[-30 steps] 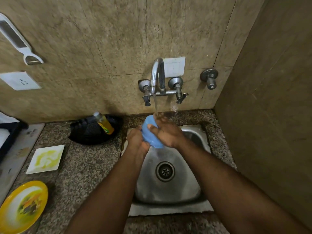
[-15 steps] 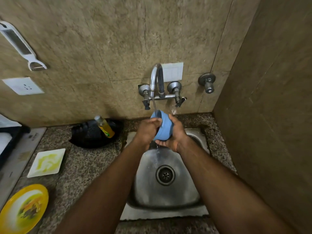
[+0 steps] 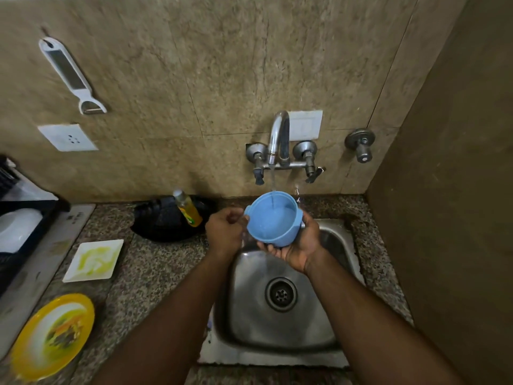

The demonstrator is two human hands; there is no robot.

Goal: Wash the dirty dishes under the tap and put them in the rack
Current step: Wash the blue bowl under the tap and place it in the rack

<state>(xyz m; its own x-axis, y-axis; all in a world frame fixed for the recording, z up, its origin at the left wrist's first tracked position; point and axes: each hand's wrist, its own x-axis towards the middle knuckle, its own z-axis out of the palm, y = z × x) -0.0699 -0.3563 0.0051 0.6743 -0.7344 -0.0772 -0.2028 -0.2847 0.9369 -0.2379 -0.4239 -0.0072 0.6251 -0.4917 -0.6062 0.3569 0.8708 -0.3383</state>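
Note:
A blue plastic bowl (image 3: 273, 218) is held mouth-up over the steel sink (image 3: 249, 315), and the stream from the tap (image 3: 279, 137) falls into it. My right hand (image 3: 298, 245) cups the bowl from below and the right side. My left hand (image 3: 226, 230) pinches the small lug on its left rim. On the counter to the left lie a dirty white square plate (image 3: 94, 259) with yellow smears and a dirty yellow round plate (image 3: 52, 336) with food scraps. The black dish rack (image 3: 26, 232) stands at the far left edge with a white dish in it.
A black pan (image 3: 163, 220) with a yellow dish-soap bottle (image 3: 188, 208) leaning in it sits on the granite counter (image 3: 155, 270) behind the plates. A side wall (image 3: 449, 218) closes off the right. A peeler (image 3: 72, 76) and a socket (image 3: 68, 137) are on the back wall.
The bowl has turned from on its side to mouth-up under the stream. My right hand has shifted beneath it and my left hand has moved to its rim. The camera has tilted.

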